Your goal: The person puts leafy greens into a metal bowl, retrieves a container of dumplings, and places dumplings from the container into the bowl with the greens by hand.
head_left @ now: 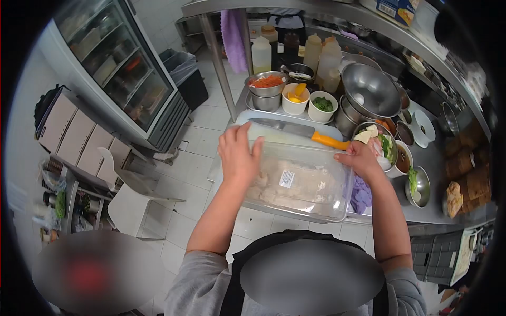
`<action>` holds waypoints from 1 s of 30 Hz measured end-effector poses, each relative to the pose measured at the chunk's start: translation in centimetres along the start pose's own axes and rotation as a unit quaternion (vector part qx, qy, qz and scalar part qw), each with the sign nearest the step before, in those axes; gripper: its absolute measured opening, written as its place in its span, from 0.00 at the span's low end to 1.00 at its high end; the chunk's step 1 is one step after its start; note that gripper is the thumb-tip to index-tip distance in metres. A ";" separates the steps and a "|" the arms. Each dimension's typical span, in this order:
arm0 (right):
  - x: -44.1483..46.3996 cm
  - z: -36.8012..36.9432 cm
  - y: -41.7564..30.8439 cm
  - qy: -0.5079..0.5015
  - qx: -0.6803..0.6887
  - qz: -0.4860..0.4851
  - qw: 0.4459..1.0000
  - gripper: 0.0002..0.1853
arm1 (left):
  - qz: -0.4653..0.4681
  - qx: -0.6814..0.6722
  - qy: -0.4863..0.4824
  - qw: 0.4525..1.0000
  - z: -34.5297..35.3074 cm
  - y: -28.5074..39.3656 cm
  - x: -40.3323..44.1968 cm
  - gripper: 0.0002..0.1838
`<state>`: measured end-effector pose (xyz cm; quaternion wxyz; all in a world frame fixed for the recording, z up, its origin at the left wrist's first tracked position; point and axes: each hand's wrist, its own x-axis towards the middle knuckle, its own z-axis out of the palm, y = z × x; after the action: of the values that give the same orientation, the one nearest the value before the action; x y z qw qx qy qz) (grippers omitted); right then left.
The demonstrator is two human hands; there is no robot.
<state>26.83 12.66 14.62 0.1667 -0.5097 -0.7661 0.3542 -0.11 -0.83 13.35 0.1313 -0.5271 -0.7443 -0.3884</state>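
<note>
A clear lidded plastic container (316,197) with a white label and pale contents lies at the front of the counter, over a white cutting board (243,119). My left hand (238,154) rests at its far left corner, fingers apart. At the far right corner my right hand (362,160) grips the container's edge, fingers bent together. Behind the container, a knife with an orange handle (330,140) lies on the board, its tip near my left fingers. A purple cloth (360,195) sits beside the container's right side.
Behind the board stand a bowl of shredded carrot (265,81), tubs, squeeze bottles (261,55) and a large metal bowl (371,90). A white chair (132,203) and a glass-door fridge (118,63) are at the left. A blurred shape is at the lower left.
</note>
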 end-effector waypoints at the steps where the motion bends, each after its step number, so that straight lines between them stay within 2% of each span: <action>1: -0.4 -0.4 -0.2 -0.025 0.090 0.001 0.996 0.20 | -0.003 0.002 0.003 1.000 -1.6 1.1 0.5 0.21; 2: -0.9 -1.0 -1.2 -0.024 0.087 0.001 0.996 0.20 | 0.034 -0.006 0.025 0.999 -2.7 2.1 1.1 0.21; 3: -1.5 -1.4 -3.0 -0.031 0.108 0.006 0.994 0.16 | 0.075 -0.018 0.048 0.996 -3.1 2.9 1.5 0.20; 5: -1.6 -2.0 -4.5 -0.055 0.163 0.011 0.985 0.09 | 0.069 -0.035 0.064 0.995 -3.6 2.0 2.2 0.19; 6: -1.7 -2.7 -5.1 -0.083 0.223 0.001 0.971 0.10 | 0.035 -0.044 0.069 0.996 -4.1 1.3 2.0 0.18; 7: -1.4 -3.2 -5.2 -0.072 0.224 -0.001 0.972 0.10 | -0.001 -0.050 0.075 0.996 -4.6 0.5 1.5 0.18; 9: -0.4 -3.9 -4.4 -0.103 0.335 -0.008 0.936 0.10 | -0.074 -0.131 0.117 0.982 -5.6 -0.7 0.1 0.16; 11: 0.2 -5.5 -2.3 -0.076 0.362 -0.022 0.929 0.11 | -0.151 -0.226 0.138 0.952 -7.2 -0.8 -1.4 0.16; 15: 0.4 -11.0 3.1 0.108 0.459 -0.069 0.879 0.08 | -0.191 -0.172 0.114 0.960 -8.5 -1.6 -5.5 0.15; 17: 1.8 -12.8 6.7 0.169 0.524 -0.082 0.830 0.10 | -0.215 -0.146 0.092 0.961 -7.6 -1.2 -7.3 0.15; 18: 2.2 -13.5 7.3 0.166 0.523 -0.082 0.832 0.10 | -0.236 -0.173 0.071 0.954 -6.9 -0.9 -8.2 0.15; 20: 3.4 -14.7 7.9 0.196 0.523 -0.060 0.827 0.18 | -0.272 -0.208 0.023 0.939 -6.2 1.8 -9.1 0.13; 21: 4.1 -14.6 8.2 0.192 0.524 -0.059 0.828 0.18 | -0.275 -0.205 0.024 0.939 -5.5 2.6 -9.5 0.13; 23: 5.9 -13.7 8.6 0.192 0.469 -0.027 0.862 0.27 | -0.252 -0.211 -0.033 0.944 -4.1 3.4 -10.2 0.13; 24: 6.6 -13.5 8.7 0.172 0.476 -0.015 0.862 0.31 | -0.243 -0.213 -0.032 0.946 -3.7 4.3 -10.2 0.13; 25: 6.7 -13.6 9.0 0.162 0.476 -0.016 0.864 0.31 | -0.250 -0.209 -0.027 0.945 -3.3 4.6 -10.2 0.13; 27: 6.1 -13.4 7.9 0.167 0.489 0.000 0.856 0.25 | -0.212 -0.144 -0.012 0.966 -3.1 4.6 -10.6 0.14; 28: 6.5 -13.6 8.8 0.095 0.536 -0.031 0.838 0.15 | -0.219 -0.136 -0.001 0.966 -3.3 4.7 -10.7 0.15; 29: 6.8 -13.6 9.3 0.095 0.524 -0.044 0.845 0.08 | -0.229 -0.124 0.010 0.965 -3.4 4.5 -11.0 0.16; 30: 6.8 -13.7 9.6 0.090 0.544 -0.038 0.833 0.08 | -0.241 -0.120 0.024 0.963 -3.2 3.8 -11.5 0.16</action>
<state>38.73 26.10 16.51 0.4989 -0.3369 -0.4503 0.6594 7.33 -10.43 10.19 -0.0122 -0.3342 -0.7940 -0.5077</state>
